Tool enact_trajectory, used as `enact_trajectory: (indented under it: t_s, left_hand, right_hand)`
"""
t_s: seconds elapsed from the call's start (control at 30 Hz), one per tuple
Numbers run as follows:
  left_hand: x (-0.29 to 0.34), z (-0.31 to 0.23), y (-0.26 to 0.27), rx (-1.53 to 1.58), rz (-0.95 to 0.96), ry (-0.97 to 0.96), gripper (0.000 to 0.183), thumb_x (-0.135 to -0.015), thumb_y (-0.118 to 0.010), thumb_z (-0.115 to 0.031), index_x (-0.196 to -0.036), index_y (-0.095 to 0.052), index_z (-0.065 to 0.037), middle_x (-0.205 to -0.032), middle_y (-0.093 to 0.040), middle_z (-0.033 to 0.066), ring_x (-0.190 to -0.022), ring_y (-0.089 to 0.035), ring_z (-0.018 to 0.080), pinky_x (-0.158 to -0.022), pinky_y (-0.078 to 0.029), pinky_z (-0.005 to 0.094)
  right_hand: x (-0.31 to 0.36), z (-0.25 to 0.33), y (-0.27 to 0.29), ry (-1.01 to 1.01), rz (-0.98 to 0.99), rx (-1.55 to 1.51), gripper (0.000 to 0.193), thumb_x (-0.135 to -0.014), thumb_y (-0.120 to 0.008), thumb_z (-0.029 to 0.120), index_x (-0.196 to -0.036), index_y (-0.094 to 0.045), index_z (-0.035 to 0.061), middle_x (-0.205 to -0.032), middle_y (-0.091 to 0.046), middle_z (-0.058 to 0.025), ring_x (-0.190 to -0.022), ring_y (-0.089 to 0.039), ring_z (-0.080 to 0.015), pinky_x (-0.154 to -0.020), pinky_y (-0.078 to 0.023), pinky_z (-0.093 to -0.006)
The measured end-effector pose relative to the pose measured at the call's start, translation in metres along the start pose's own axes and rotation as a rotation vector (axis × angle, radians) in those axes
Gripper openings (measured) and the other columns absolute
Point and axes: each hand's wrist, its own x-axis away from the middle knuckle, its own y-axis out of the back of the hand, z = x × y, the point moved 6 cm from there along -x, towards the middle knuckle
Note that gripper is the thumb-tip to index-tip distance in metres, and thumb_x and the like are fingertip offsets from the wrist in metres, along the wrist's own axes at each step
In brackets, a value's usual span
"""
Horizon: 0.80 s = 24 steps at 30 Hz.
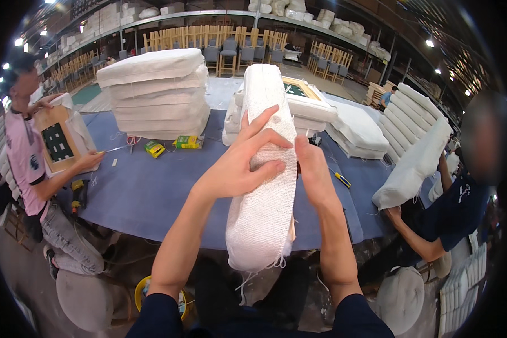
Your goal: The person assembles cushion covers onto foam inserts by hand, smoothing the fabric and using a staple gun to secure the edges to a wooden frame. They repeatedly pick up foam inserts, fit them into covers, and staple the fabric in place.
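Observation:
A long white fabric-covered cushion point(259, 225) stands on its narrow side in front of me at the table edge, loose threads hanging from its lower end. My left hand point(236, 160) lies across its knit face with fingers spread, the index fingertip at the cushion's right edge. Against that same edge, my right hand point(315, 172) is closed with the thumb raised. Its fingers are mostly hidden, and what they pinch cannot be made out. A strip of wood shows low along the cushion's right side.
The blue-covered table point(152, 197) carries a stack of white cushions point(155, 96), yellow-green boxes point(188, 142), red-handled scissors point(132, 141) and a yellow cutter point(342, 180). A power tool point(79, 194) sits at left. Co-workers handle a wooden-backed cushion point(59, 141) at left and a white cushion point(414, 163) at right.

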Motion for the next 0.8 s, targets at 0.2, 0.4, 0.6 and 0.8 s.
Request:
enact_trajectory:
  t_s: [0.2,0.4,0.6,0.8]
  left_hand:
    - [-0.010,0.003,-0.016,0.197,0.024,0.067,0.067,-0.093,-0.081,-0.023,-0.152,-0.054,-0.005,-0.182,-0.015,0.0237,-0.167,-0.020,0.0395,-0.134,-0.015,0.0505]
    - [0.035,0.051,-0.014,0.726,-0.142,-0.048,0.085,-0.089,-0.083,-0.029,-0.165,-0.047,-0.009,-0.183,0.001,0.0284,-0.171,-0.001,0.0365,-0.135,-0.006,0.0483]
    - [0.024,0.059,-0.005,0.103,-0.354,-0.139,0.039,-0.097,-0.077,-0.030,-0.130,-0.075,-0.010,-0.163,-0.053,0.0187,-0.165,-0.030,0.0412,-0.130,-0.023,0.0513]
    - [0.024,0.087,0.000,0.290,-0.433,-0.189,0.030,-0.097,-0.079,-0.031,-0.117,-0.080,-0.009,-0.145,-0.072,0.0120,-0.160,-0.040,0.0430,-0.129,-0.025,0.0545]
  right_hand:
    - [-0.001,-0.019,0.029,-0.036,-0.019,-0.106,0.050,-0.112,-0.063,0.047,-0.096,-0.079,0.0030,-0.079,-0.069,0.0034,-0.071,-0.058,-0.0059,-0.064,-0.045,-0.0279]
    - [0.013,-0.031,-0.011,-0.078,0.031,-0.581,0.044,-0.114,-0.062,0.038,-0.128,-0.074,-0.0023,-0.123,-0.077,-0.0095,-0.109,-0.070,-0.0121,-0.095,-0.053,-0.0285]
    - [-0.004,-0.029,-0.022,-0.128,-0.010,-0.711,0.038,-0.112,-0.065,0.036,-0.120,-0.076,0.0003,-0.109,-0.075,-0.0037,-0.094,-0.065,-0.0092,-0.085,-0.050,-0.0284]
    - [-0.020,-0.051,-0.013,-0.044,0.165,-0.593,0.032,-0.109,-0.070,0.033,-0.109,-0.077,0.0014,-0.093,-0.066,0.0038,-0.081,-0.050,-0.0053,-0.078,-0.041,-0.0276]
